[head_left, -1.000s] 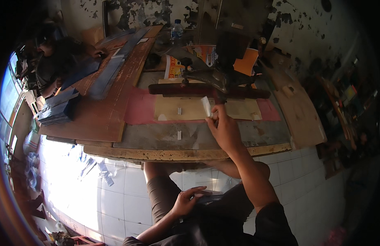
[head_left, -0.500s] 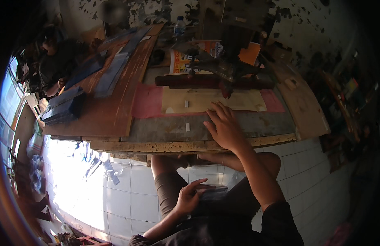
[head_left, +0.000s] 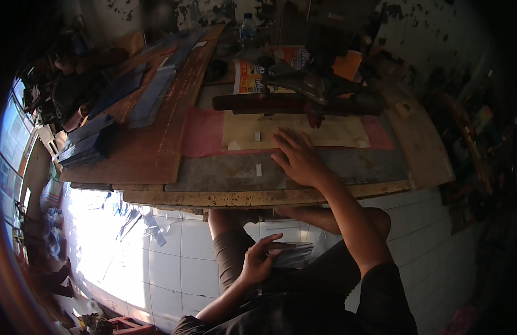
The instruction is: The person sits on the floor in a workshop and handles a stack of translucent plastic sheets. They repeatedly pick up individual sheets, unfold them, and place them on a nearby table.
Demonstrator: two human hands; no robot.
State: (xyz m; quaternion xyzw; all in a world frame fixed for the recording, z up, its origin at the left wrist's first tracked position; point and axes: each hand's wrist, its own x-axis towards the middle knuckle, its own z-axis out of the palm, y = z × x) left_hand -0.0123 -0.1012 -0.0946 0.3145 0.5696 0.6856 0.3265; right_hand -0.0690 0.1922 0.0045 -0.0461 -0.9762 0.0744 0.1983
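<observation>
My right hand (head_left: 298, 159) reaches over the bench with its fingers spread, the fingertips at the near edge of a long beige sheet (head_left: 241, 134). Under that sheet a pink cloth (head_left: 202, 133) shows at both ends. A dark red press bar (head_left: 247, 103) stands just beyond the fingers. One small pale tab (head_left: 258, 136) lies on the beige sheet, and another small pale tab (head_left: 259, 170) is on the grey bench top in front. Over my lap, my left hand (head_left: 257, 262) is closed on thin clear plastic strips (head_left: 296, 257); its grip is partly in shadow.
To the left, a brown board (head_left: 141, 156) carries blue-grey sheets (head_left: 155, 95) and a dark blue stack (head_left: 88, 142). A person (head_left: 68, 84) sits beyond it. A water bottle (head_left: 248, 27) stands at the back. Plastic scraps (head_left: 152, 229) litter the tiled floor.
My right hand has shifted slightly left and away from me over the beige sheet. My left hand has stayed near my lap, with the clear strips showing more plainly.
</observation>
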